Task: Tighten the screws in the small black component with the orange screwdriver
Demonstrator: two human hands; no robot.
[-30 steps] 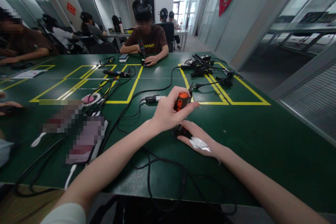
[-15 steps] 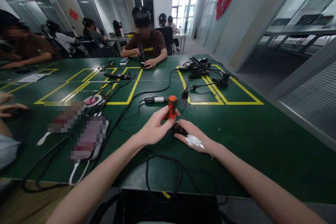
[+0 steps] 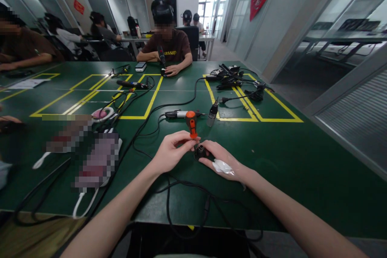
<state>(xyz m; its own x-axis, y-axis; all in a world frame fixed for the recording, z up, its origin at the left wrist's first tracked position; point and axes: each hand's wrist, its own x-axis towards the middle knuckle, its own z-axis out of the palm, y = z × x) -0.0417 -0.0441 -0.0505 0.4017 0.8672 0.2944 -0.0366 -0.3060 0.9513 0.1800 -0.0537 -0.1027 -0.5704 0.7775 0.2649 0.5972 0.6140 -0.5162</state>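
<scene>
My left hand (image 3: 171,153) is closed in a pinch at the lower end of a screwdriver (image 3: 192,124) with an orange and black handle. The handle points up; fingers hide most of its lower end. Just to the right, my right hand (image 3: 222,161) rests on the table with thumb and fingers around a small black part (image 3: 200,152) that has a raised round stub. White tape or film covers the base of that thumb. Beyond both hands lie a silver and black electric screwdriver (image 3: 179,114) and an upright black bottle-shaped tool (image 3: 213,113) with a pointed tip.
Black cables (image 3: 193,185) loop across the green table (image 3: 281,177) near me. Two blurred phone-like devices (image 3: 98,159) with white cords are on the left. A heap of black cables and adapters (image 3: 228,76) sits back right. A co-worker (image 3: 169,44) works opposite.
My left hand has shifted a little left with the screwdriver, whose handle now leans slightly left. More of the black part shows. My right hand stays around it.
</scene>
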